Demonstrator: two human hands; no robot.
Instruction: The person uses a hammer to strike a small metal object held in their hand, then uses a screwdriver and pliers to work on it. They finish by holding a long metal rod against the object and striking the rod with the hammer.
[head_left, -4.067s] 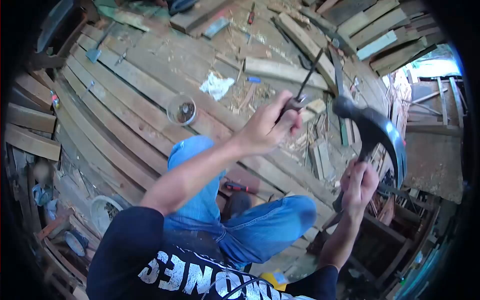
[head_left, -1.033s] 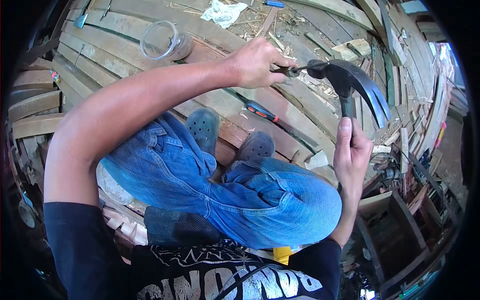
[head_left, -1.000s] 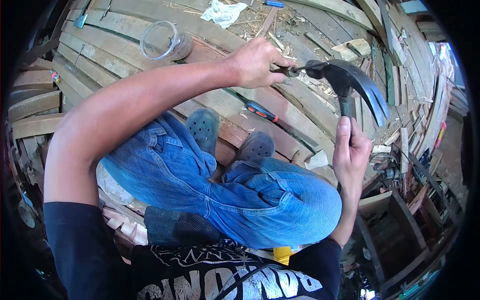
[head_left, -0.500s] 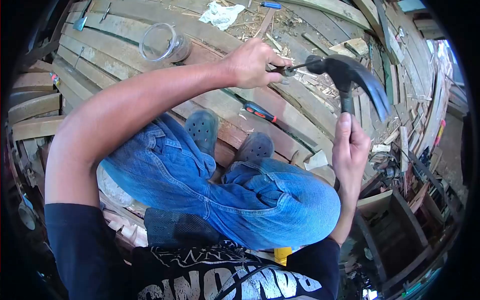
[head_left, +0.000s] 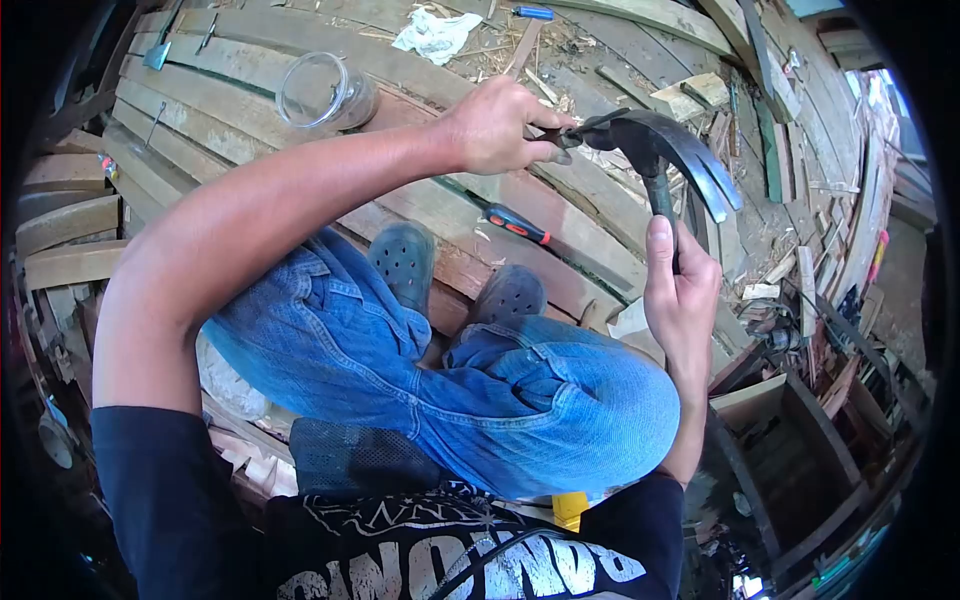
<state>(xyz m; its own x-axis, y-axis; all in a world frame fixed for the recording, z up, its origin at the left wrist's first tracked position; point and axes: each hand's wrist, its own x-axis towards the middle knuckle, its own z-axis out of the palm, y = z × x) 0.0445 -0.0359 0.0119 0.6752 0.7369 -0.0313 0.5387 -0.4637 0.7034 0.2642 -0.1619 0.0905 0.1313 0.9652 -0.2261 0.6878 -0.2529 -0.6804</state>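
My left hand (head_left: pixel 505 128) is closed on a small dark tool, perhaps pliers (head_left: pixel 558 136), whose tip points right. A thin dark piece runs from that tip toward the hammer's face. In my right hand (head_left: pixel 683 285) is the handle of a claw hammer (head_left: pixel 645 140), its head up and its claws pointing right and down. The hammer head is right beside the tool's tip; whether they touch cannot be made out. Below my left hand, a screwdriver (head_left: pixel 517 223) with a black, red and blue handle lies on the boards (head_left: pixel 600 252).
A clear plastic jar (head_left: pixel 327 92) stands at the upper left. A white cloth (head_left: pixel 437 36) and a blue object (head_left: pixel 533 13) lie at the top. Wood chips and planks are scattered around. An open wooden box frame (head_left: pixel 785 450) is at the lower right.
My right hand and the hammer have moved left, bringing the hammer head closer to my left hand. My left hand has shifted only slightly left.
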